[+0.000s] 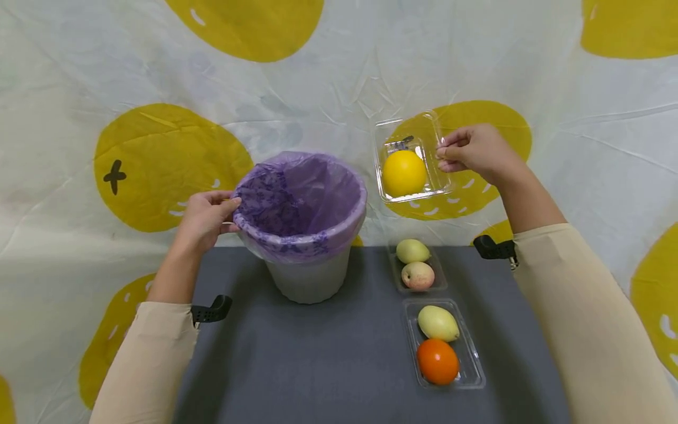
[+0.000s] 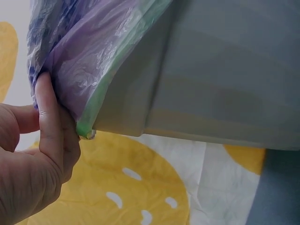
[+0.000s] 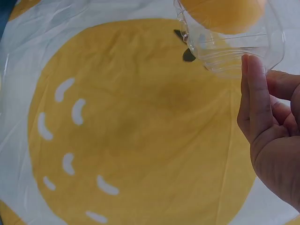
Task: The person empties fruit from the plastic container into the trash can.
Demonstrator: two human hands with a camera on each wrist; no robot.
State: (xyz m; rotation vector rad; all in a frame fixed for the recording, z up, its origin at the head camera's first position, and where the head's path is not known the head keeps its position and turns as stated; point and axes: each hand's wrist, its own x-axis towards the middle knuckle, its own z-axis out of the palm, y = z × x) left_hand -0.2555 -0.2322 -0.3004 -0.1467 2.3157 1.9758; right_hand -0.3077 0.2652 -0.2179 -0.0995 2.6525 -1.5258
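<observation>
My left hand (image 1: 203, 221) pinches the lined rim of a pale trash can (image 1: 312, 280). A purple plastic bag (image 1: 328, 194) lines the can and folds down over its edge. In the left wrist view, the thumb and fingers (image 2: 49, 122) grip the bag at the rim, beside its green hem. My right hand (image 1: 479, 153) pinches the side edge of a clear plastic tray (image 1: 384, 141), raised above the table to the right of the can. One round yellow fruit (image 1: 404, 174) sits in that tray; the right wrist view shows only its lower part.
Two more clear trays stand on the grey table (image 1: 318, 359). The far tray (image 1: 441, 281) holds a pale green fruit (image 1: 412, 251) and a pinkish fruit (image 1: 418, 276). In the near tray (image 1: 471, 377) are a yellow-green fruit (image 1: 438, 323) and an orange (image 1: 437, 361). A patterned cloth (image 1: 339, 76) hangs behind.
</observation>
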